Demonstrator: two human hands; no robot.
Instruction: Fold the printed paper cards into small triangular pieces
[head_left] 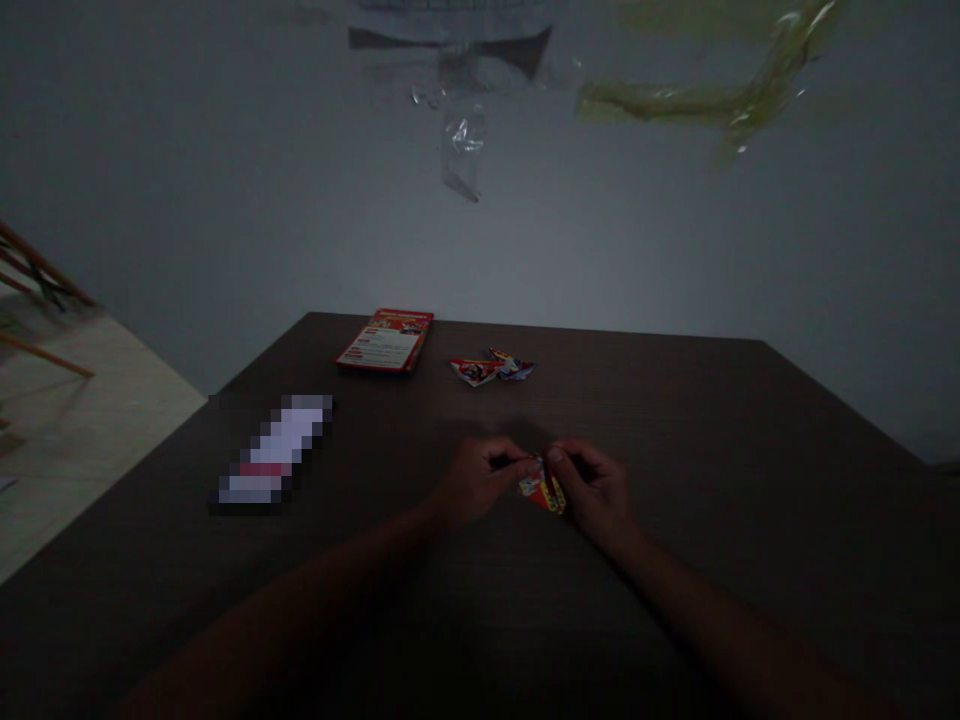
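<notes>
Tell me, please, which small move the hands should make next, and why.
Probably press the small printed piece flatter along its fold: the left hand and right hand both pinch its upper end, while a dark gap seems to separate its lower parts.

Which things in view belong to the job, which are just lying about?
Job:
folded paper, between left hand and right hand
two folded pieces, probably
printed stack, possibly

Lying about, seemingly:
pixelated thing
yellow tape
</notes>
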